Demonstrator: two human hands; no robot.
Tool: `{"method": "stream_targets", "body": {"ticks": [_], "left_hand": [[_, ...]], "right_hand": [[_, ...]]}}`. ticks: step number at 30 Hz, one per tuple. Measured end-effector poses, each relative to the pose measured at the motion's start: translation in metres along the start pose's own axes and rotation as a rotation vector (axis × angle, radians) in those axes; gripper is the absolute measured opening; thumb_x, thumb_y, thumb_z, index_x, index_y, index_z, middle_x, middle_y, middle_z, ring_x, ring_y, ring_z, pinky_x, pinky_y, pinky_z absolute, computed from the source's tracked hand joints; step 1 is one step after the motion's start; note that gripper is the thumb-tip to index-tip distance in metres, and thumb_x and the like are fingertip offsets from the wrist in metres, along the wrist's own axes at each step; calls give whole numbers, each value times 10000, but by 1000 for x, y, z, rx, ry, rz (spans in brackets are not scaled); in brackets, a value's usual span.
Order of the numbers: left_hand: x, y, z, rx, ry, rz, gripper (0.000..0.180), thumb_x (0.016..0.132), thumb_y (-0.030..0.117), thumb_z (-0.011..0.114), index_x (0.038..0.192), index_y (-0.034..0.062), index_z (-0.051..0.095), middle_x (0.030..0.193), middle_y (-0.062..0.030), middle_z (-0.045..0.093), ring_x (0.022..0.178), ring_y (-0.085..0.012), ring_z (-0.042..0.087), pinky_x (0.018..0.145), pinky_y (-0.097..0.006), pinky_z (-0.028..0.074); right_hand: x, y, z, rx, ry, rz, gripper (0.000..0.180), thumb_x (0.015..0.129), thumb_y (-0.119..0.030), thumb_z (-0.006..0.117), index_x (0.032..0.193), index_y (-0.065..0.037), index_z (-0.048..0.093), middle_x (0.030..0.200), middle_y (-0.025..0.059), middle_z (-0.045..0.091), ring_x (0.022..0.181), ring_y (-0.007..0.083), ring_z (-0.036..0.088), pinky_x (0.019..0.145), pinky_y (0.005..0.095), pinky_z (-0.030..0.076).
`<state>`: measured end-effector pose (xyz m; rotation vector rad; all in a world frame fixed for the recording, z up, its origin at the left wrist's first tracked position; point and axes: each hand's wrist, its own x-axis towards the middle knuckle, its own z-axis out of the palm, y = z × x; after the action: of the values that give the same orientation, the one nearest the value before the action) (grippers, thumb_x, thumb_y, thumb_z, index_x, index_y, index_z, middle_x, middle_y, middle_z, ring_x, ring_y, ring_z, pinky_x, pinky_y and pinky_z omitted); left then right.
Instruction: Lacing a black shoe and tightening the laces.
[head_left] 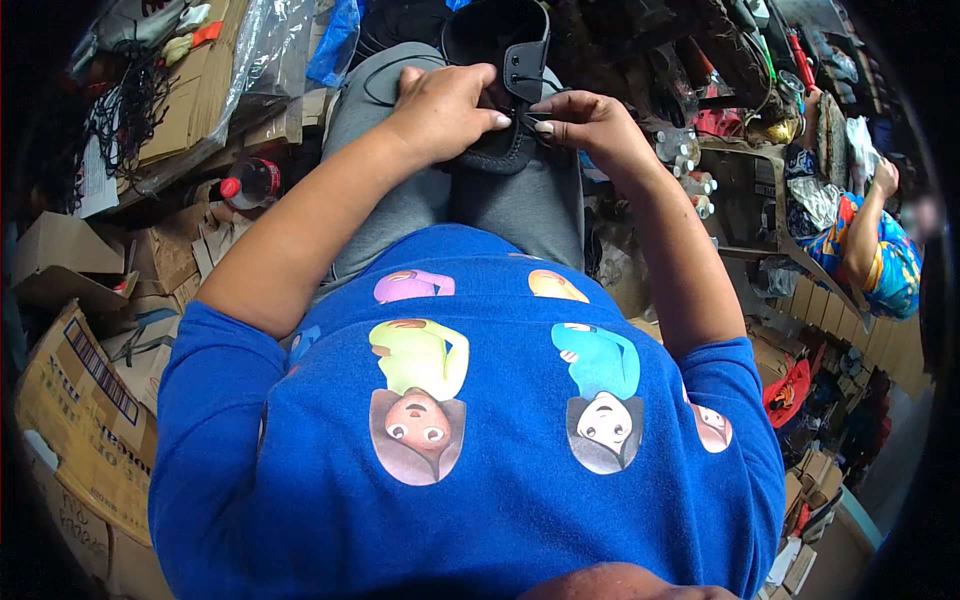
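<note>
On my lap, over grey trousers, lies a black boot (pixel 525 68) with metal eyelets down a flap and an open collar at the top. My left hand (pixel 445 112) grips its side, with the thumb on the front edge. Opposite it, my right hand (pixel 590 128) pinches thumb and forefinger at the boot's front opening, on what looks like the end of a black lace. A loop of thin black lace (pixel 372 78) curves out beside my left hand. My fingers partly cover the boot's lower front.
To the left are cardboard boxes (pixel 75 245), a dark bottle with a red cap (pixel 258 183) and a tangle of black cords (pixel 130 105). Small clear bottles (pixel 690 180) stand at the right. Farther right sits another person in a colourful shirt (pixel 885 260).
</note>
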<state>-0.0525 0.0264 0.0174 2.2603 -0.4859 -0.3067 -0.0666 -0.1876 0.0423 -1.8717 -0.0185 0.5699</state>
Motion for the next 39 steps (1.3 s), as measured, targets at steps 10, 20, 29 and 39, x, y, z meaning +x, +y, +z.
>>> {"method": "stream_targets", "body": {"ticks": [10, 20, 29, 39], "left_hand": [[-5, -4, -26, 257, 28, 233, 147, 766, 254, 669, 827, 121, 661, 842, -40, 631, 942, -266, 564, 858, -437, 363], [-3, 2, -12, 137, -26, 203, 199, 825, 162, 590, 986, 44, 600, 907, -153, 659, 874, -366, 630, 741, -407, 494], [-8, 0, -9, 235, -52, 286, 154, 845, 185, 588, 976, 145, 658, 840, -57, 647, 893, -234, 588, 858, -392, 361], [-8, 0, -9, 398, -16, 366, 164, 831, 158, 585, 982, 121, 634, 846, -68, 641, 892, -260, 588, 816, -423, 401]], "right_hand": [[9, 2, -22, -95, -38, 63, 151, 781, -134, 737, 811, -56, 611, 739, -38, 602, 723, 65, 546, 706, 232, 436], [-20, 16, -26, 2, -97, 68, 165, 813, -177, 712, 849, -35, 634, 863, -18, 590, 811, 71, 526, 735, 240, 424], [-3, 23, -50, -221, 132, -89, 220, 802, -202, 715, 886, -3, 674, 919, 53, 588, 826, 124, 578, 716, 265, 480], [-18, -35, 2, -1234, 207, -674, 84, 775, -202, 639, 838, -147, 631, 861, 33, 622, 893, 228, 586, 919, 407, 358]]}}
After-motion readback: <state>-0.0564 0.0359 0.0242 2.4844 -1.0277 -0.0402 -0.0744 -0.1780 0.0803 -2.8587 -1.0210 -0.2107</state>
